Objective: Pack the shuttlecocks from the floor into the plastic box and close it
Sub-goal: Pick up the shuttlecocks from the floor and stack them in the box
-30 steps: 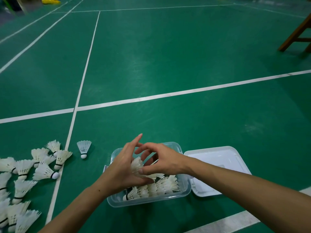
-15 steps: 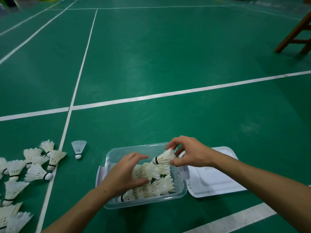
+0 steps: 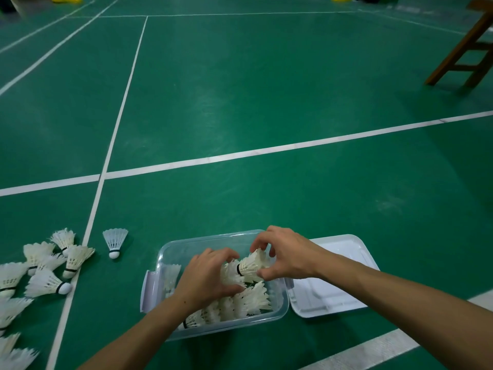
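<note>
Dim even light, soft shadows, wide-angle edge distortion.

Both hands crowd the middle of the plastic box (image 3: 170, 252), leaving open room only in its far-left corner. The white lid (image 3: 344, 265) blocks the floor just right of it. Loose shuttlecocks (image 3: 53, 265) clutter the lower left; the green floor (image 3: 266, 102) above lies open up to the wooden stool (image 3: 464, 49) at upper right.
</note>
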### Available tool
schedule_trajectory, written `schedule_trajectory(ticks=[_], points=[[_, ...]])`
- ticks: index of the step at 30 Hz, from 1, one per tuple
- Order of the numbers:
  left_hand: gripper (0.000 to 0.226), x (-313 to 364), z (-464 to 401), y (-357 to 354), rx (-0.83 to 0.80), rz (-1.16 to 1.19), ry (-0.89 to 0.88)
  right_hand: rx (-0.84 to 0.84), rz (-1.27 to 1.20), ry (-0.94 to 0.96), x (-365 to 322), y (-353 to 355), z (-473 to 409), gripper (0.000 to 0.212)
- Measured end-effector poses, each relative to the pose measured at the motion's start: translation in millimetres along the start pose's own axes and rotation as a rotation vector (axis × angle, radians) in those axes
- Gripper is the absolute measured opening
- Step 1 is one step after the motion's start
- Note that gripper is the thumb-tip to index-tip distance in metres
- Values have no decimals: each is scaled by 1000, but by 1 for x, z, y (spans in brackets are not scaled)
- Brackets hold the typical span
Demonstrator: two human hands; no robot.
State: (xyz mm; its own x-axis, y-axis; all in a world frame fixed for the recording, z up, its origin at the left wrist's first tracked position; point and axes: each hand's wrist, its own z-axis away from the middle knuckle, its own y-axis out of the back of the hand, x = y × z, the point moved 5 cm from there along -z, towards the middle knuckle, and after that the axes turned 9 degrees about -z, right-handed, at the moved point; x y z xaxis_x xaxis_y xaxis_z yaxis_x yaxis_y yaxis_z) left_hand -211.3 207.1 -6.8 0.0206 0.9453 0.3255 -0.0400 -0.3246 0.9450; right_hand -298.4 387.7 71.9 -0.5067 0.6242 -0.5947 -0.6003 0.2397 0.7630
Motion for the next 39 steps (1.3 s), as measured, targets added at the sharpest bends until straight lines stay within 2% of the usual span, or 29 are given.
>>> schedule_trajectory(ticks=[9,14,19,25,28,31,39], points=[[64,-25,15,24,13,116,6,-51,-116,21,-14,-14,-10,52],[71,-21,25,28,-1,156,-19,-68,-173,8,-22,-38,-21,63],[88,-20,26,19,-59,222,-25,-53,0,-7,-16,-47,-28,71],[82,-18,20,5,-94,231,-8,-16,450,126,-18,-52,-24,66],[81,-11,18,-3,-113,218,-32,-41,556,140,-15,-56,-23,64],[81,-10,16,-7,-114,226,-34,-61,593,144,-11,-58,-22,67],[73,-17,13,-7,-57,230,-42,-52,493,117,-2,-57,-26,78]])
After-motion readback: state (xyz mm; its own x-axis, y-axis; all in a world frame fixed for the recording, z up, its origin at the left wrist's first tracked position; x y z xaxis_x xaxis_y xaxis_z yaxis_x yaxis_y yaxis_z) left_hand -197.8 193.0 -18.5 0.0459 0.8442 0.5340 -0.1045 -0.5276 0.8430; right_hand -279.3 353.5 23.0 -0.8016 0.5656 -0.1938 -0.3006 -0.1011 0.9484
